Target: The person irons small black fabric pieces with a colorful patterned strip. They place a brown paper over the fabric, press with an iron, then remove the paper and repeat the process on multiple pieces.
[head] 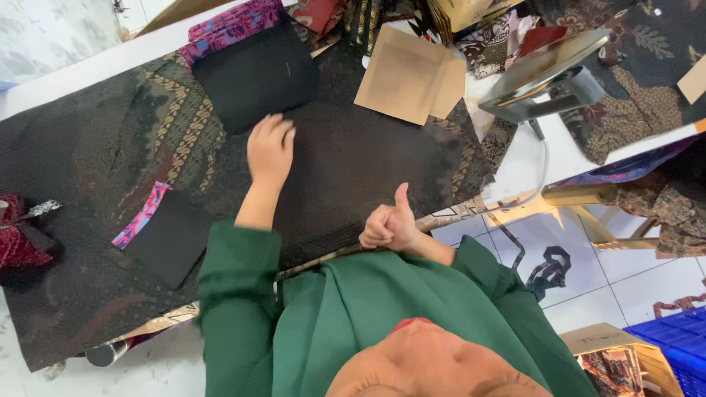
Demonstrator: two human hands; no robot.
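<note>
My left hand (270, 151) lies flat, fingers together, on a black textured fabric (353, 162) spread over the table. It sits just below a black square cloth piece (254, 73). My right hand (388, 224) is closed in a fist with the thumb up. It rests at the near edge of the same black fabric, and I cannot tell whether it pinches the hem. Both arms wear green sleeves (235, 294).
Brown cardboard pieces (408, 73) lie at the back. A grey iron (544, 77) with a cord stands at the right. A black piece with pink-blue trim (165, 235) lies left on gold-patterned dark cloth (184, 125). A blue crate (676, 345) and a box (610, 349) stand on the floor.
</note>
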